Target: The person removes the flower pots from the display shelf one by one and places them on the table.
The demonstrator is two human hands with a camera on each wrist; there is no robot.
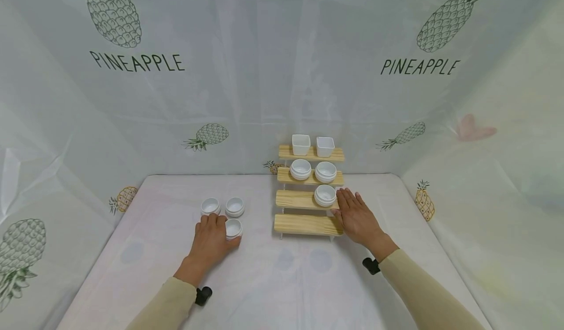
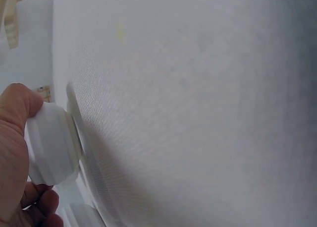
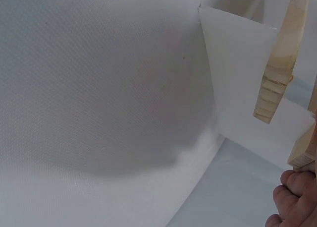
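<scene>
Left of the stepped wooden stand (image 1: 308, 224), my left hand (image 1: 210, 239) pinches a white round bowl (image 1: 233, 228) between thumb and fingers. In the left wrist view the thumb and fingers lie on either side of that bowl (image 2: 52, 145); I cannot tell whether its base touches the cloth. Just beyond are two similar bowls, one left (image 1: 210, 206) and one right (image 1: 235, 206). My right hand (image 1: 359, 220), fingers extended, rests against the stand's right side near a white bowl (image 1: 325, 195) on the second step from the bottom. The right wrist view shows its fingertips (image 3: 292, 192) by a step's end.
Two square white dishes, left (image 1: 301, 145) and right (image 1: 325, 147), sit on the top step. Below them stand two round bowls, left (image 1: 300, 169) and right (image 1: 326, 172). Behind the stand hangs a pineapple-printed cloth (image 1: 246, 90); a pale cloth (image 1: 264, 286) covers the table.
</scene>
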